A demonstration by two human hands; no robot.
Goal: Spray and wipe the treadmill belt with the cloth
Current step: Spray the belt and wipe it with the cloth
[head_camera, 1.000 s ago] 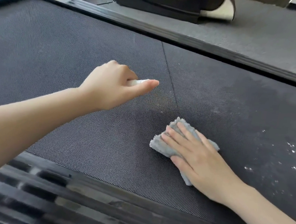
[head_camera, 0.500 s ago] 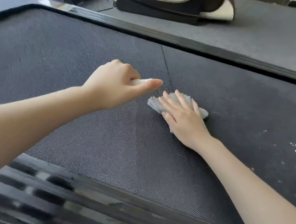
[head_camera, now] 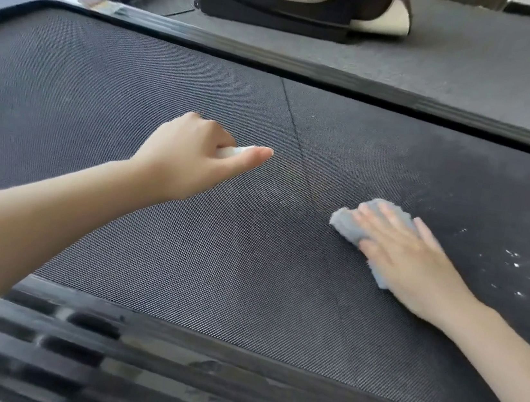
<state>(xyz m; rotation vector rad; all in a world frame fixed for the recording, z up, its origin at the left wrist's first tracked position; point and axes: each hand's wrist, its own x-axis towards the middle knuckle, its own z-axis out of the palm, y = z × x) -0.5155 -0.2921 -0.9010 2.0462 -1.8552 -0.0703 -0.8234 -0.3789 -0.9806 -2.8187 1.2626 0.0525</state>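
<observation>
Pressing flat on the treadmill belt (head_camera: 151, 236), the grey cloth (head_camera: 350, 224) is pinned under the right hand (head_camera: 407, 263), fingers spread, just right of the belt seam (head_camera: 298, 144). Left of the seam, a small white spray bottle (head_camera: 229, 152) is held in the left hand's (head_camera: 191, 160) closed grip.

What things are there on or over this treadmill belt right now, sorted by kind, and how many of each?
Hands: 2, left hand and right hand
Cloths: 1, grey cloth under the right hand
White objects held: 1, white object, mostly hidden in the left hand
Total: 4
</observation>
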